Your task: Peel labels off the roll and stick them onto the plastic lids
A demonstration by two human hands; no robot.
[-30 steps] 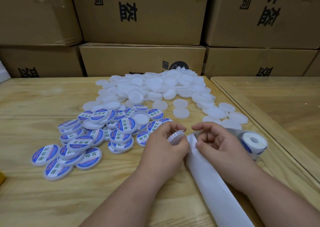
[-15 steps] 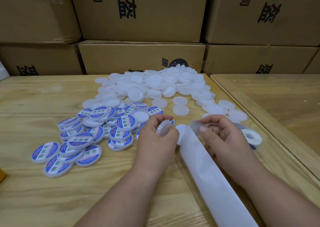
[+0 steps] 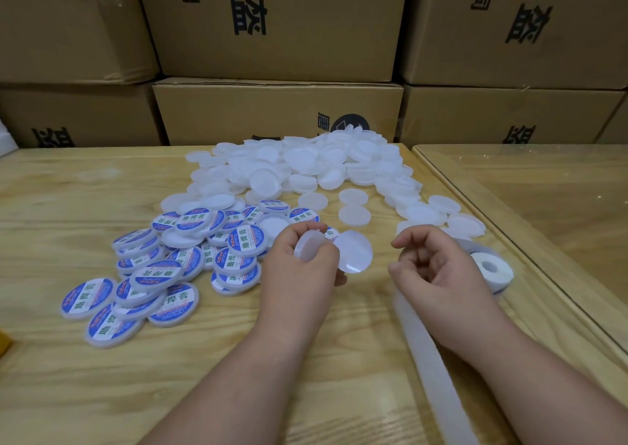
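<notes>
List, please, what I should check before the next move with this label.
1. Plain lid gripped in the left hand: ok.
2. Label free of the backing strip: ok.
3. Label lying flat on the lid: not ok; it juts out to the lid's right.
4. Right hand free to press: cannot tell; its fingers curl above the strip.
5. Label roll close beside the right hand: ok.

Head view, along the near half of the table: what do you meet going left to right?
Labelled lids → left hand gripping a blank lid → round label → right hand → label roll
</notes>
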